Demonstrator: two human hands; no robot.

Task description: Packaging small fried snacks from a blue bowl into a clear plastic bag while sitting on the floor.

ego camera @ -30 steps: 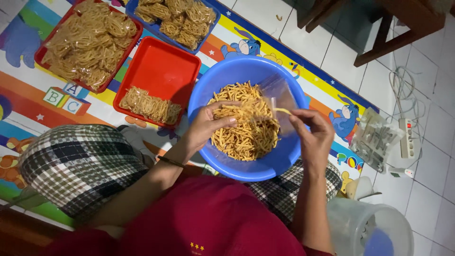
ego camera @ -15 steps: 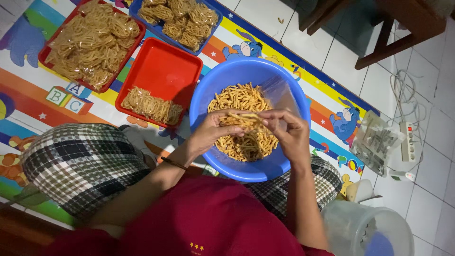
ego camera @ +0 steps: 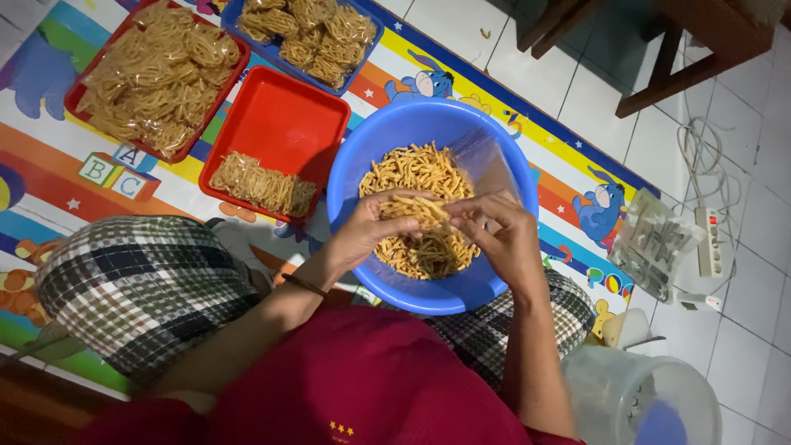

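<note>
A round blue basin (ego camera: pixel 354 156) sits in front of my lap, holding a heap of thin fried snack sticks (ego camera: pixel 416 169). Above the heap my left hand (ego camera: pixel 368 229) cups a handful of the sticks. My right hand (ego camera: pixel 494 235) meets it from the right and pinches the mouth of a clear plastic bag (ego camera: pixel 486 161), which lies against the basin's right wall. The fingers of both hands touch over the handful.
A red tray (ego camera: pixel 284 115) with one packed snack bundle lies left of the basin. Another red tray (ego camera: pixel 78 86) and a blue tray (ego camera: pixel 354 62) hold several packed bundles. A stack of clear bags (ego camera: pixel 655 243), a power strip (ego camera: pixel 710 239) and a clear container (ego camera: pixel 643 400) are at right.
My hands came together over the basin; the left lifted a handful of sticks and the right drew in from the basin's right side to meet it.
</note>
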